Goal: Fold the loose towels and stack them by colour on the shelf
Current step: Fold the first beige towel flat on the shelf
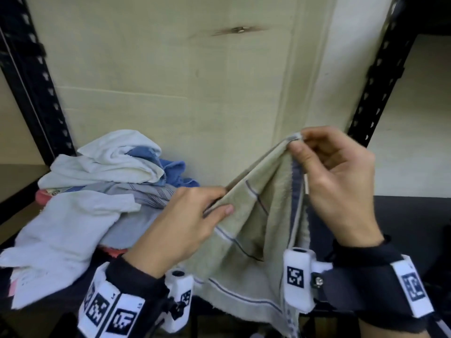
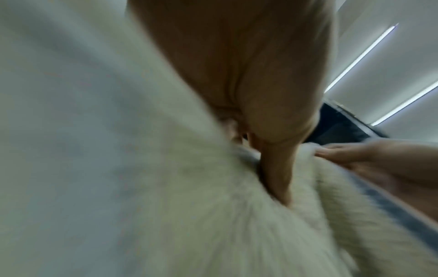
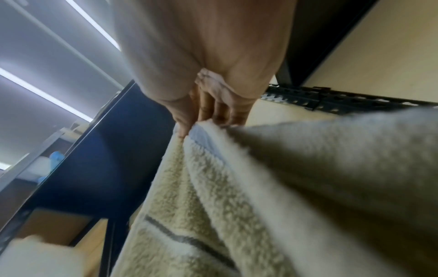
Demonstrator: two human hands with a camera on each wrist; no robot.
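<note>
A beige towel [image 1: 246, 230] with blue and dark stripes hangs in the air in front of the shelf. My right hand [image 1: 296, 142] pinches its upper corner between thumb and fingers. My left hand [image 1: 223, 202] pinches the top edge lower and to the left, so the edge runs taut and slanted between them. In the left wrist view the towel [image 2: 213, 224] fills the frame under my left hand [image 2: 272, 168]. The right wrist view has my right hand [image 3: 196, 127] holding the towel [image 3: 225, 196] by its blue-edged corner.
A heap of loose towels [image 1: 97, 191], white, grey striped, blue and pink, lies on the dark shelf board [image 1: 415, 215] at left. Black perforated shelf posts [image 1: 380, 69] stand on both sides. A pale back panel [image 1: 170, 81] closes the shelf behind.
</note>
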